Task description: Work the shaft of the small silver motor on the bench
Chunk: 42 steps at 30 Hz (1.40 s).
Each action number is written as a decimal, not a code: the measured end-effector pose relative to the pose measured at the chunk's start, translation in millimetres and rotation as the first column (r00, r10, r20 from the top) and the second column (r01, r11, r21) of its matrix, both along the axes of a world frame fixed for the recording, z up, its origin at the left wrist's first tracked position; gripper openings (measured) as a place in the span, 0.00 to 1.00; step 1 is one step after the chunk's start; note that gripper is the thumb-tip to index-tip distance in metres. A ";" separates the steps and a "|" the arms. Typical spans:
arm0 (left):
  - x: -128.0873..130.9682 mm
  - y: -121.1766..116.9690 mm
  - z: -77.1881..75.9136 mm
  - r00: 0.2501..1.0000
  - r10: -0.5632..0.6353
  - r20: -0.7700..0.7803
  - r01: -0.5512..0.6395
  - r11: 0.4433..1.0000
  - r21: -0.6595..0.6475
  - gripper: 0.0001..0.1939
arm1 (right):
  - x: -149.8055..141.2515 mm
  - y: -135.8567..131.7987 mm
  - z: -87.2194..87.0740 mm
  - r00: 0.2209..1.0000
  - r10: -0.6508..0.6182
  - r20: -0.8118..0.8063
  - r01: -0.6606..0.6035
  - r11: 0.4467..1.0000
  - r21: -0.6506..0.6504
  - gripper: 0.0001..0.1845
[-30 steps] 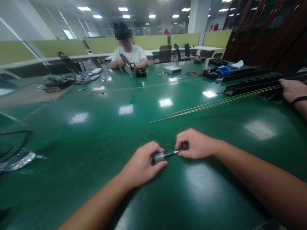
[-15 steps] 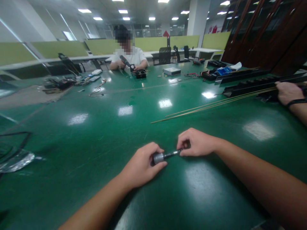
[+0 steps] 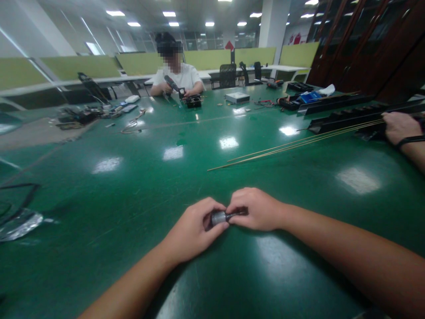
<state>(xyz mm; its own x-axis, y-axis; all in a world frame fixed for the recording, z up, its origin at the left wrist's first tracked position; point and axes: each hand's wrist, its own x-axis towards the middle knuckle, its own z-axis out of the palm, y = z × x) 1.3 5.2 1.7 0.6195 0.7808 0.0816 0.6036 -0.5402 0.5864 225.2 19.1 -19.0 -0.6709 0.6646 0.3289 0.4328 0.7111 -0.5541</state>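
My left hand (image 3: pixel 199 223) is closed around a short grey metal cylinder (image 3: pixel 218 217), thumb below and fingers above. From its right end a thin dark shaft (image 3: pixel 239 212) sticks out, partly covered by fingers. My right hand (image 3: pixel 254 208) pinches this shaft close to the cylinder, its fingertips almost meeting those of the left. Both hands rest low over the green table (image 3: pixel 149 186). The exact kind of the cylinder-and-shaft piece cannot be made out.
Long thin brass-coloured rods (image 3: pixel 265 153) lie beyond my right hand, reaching a co-worker's hand (image 3: pixel 401 128) by black metal profiles (image 3: pixel 345 122). Across the table a person (image 3: pixel 179 79) holds a power tool (image 3: pixel 171 83). Electronic parts (image 3: pixel 79 116) lie far left, crumpled clear film (image 3: pixel 23 225) near left.
My right hand has slid left along the shaft, from its far end to right beside the cylinder. The left hand keeps its grip in nearly the same place.
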 end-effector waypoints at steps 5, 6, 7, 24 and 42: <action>0.4 -0.5 -0.3 1.000 0.004 -0.006 -0.004 1.000 -0.004 0.09 | -0.5 -0.7 -0.3 1.000 0.004 0.008 -0.004 1.000 -0.010 0.07; 0.5 -0.4 -0.3 1.000 0.007 -0.008 -0.007 1.000 -0.003 0.09 | -0.6 -0.7 -0.6 1.000 0.004 0.006 -0.004 1.000 -0.009 0.07; 0.5 -0.4 -0.3 1.000 0.009 -0.009 -0.009 1.000 -0.003 0.09 | -0.7 -0.7 -0.8 1.000 0.004 0.002 -0.004 1.000 -0.009 0.07; -1.3 -3.2 2.0 0.998 0.038 0.042 -0.037 0.998 -0.044 0.10 | 4.4 -2.4 6.2 1.000 -0.004 0.012 0.005 0.998 -0.063 0.06; -0.5 -3.1 1.4 0.999 0.024 0.037 -0.023 0.999 -0.036 0.11 | 14.4 -0.2 11.3 0.997 -0.015 0.073 0.022 0.995 -0.093 0.05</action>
<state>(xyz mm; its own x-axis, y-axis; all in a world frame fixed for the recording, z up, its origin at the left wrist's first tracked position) 0.8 2.1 3.1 0.5979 0.7980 0.0759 0.5935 -0.5043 0.6273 239.6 19.0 -7.7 -0.6779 0.7027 0.2161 0.4867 0.6492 -0.5845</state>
